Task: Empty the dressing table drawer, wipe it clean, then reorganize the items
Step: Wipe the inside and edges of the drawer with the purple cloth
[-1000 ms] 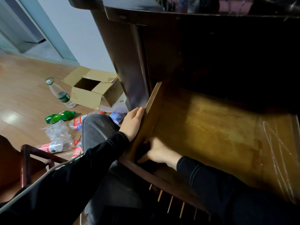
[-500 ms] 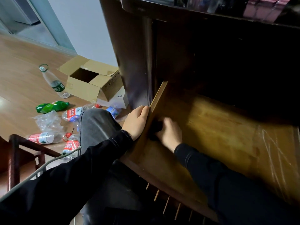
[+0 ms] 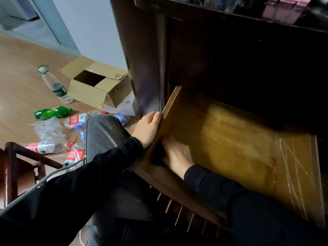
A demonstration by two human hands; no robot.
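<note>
The dressing table [image 3: 145,59] is dark wood, and its drawer [image 3: 230,142] stands pulled out with a bare yellow-brown bottom. My left hand [image 3: 147,128] rests against the outside of the drawer's left wall [image 3: 170,110], thumb up at the top edge. My right hand [image 3: 177,155] is inside the drawer near its front left corner, blurred by motion. It holds a dark cloth [image 3: 158,154] against the inner face of that wall. Most of the cloth is hidden under my fingers.
Clear film with white scratches [image 3: 292,166] covers the drawer's right end. On the floor at left lie an open cardboard box [image 3: 95,86], a clear bottle [image 3: 55,85], a green bottle [image 3: 53,112] and several crushed bottles. A wooden chair [image 3: 12,166] stands lower left; my grey-trousered knee [image 3: 104,132] is beside the drawer.
My right hand slid with the cloth along the drawer's left wall, away from the front corner and then partly back. My left hand stayed on the wall.
</note>
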